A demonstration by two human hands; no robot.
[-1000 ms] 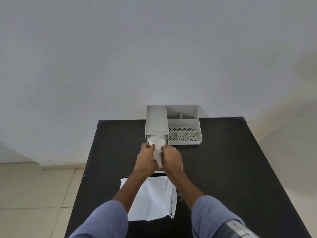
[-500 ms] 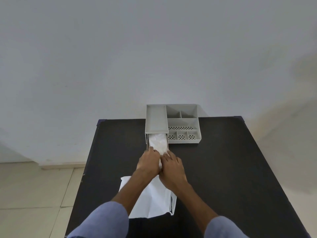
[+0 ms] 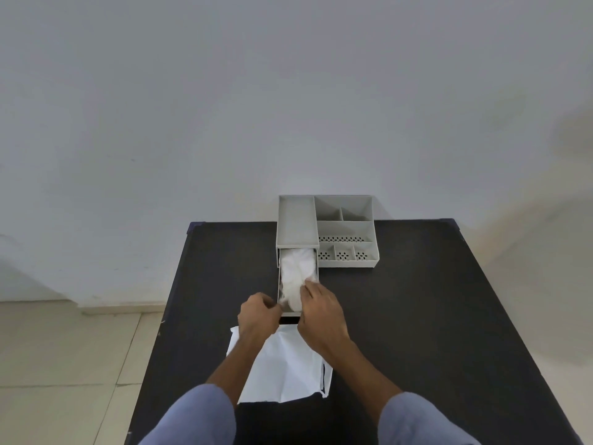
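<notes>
head view: a black table (image 3: 417, 316) fills the lower half, and a grey organizer (image 3: 346, 232) stands at its far edge against the wall. well in front of the organizer, at the near edge, a flat white bag (image 3: 282, 370) lies on the table, partly under both forearms. out of the organizer's left section a drawer (image 3: 278, 284) is pulled most of the way toward the person. a white bundle (image 3: 296, 271), crumpled and soft-looking, lies inside it and fills it from the organizer's front face almost to the drawer's near end.

the right hand (image 3: 321, 311) is at the drawer's front right, its fingers curled over the bundle's near end and pressing it down. the left hand (image 3: 258, 316) is at the drawer's front left corner, fingers curled and seemingly pinching the rim there; whether it also catches the bundle's edge is too small to tell.

judging from this, the filling looks nearly done: the bundle is in, with only its near end left to tuck. what remains is to push the drawer back into the organizer. the open compartments on the organizer's right side look empty.
</notes>
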